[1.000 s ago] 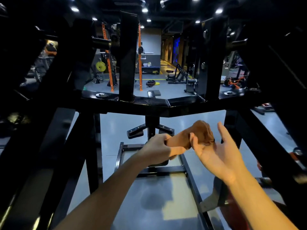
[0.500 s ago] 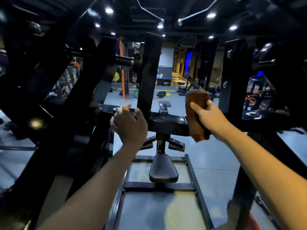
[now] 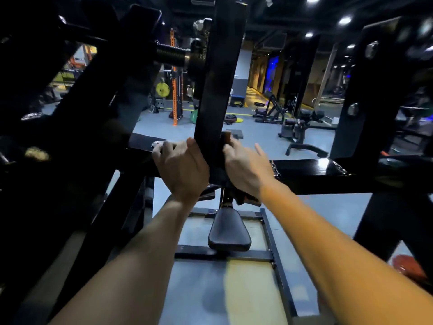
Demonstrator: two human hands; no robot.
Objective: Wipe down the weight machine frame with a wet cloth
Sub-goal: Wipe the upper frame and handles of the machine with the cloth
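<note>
Now my right hand (image 3: 246, 167) presses the brown cloth (image 3: 226, 137) against the right face of the black upright post (image 3: 218, 90), fingers curled on it, though most of the cloth is hidden. My left hand (image 3: 181, 165) wraps the post's base at the crossbar (image 3: 328, 170), steadying. Judged best: keep firm contact and stroke along the post's full length, above the seat pad (image 3: 229, 233).
</note>
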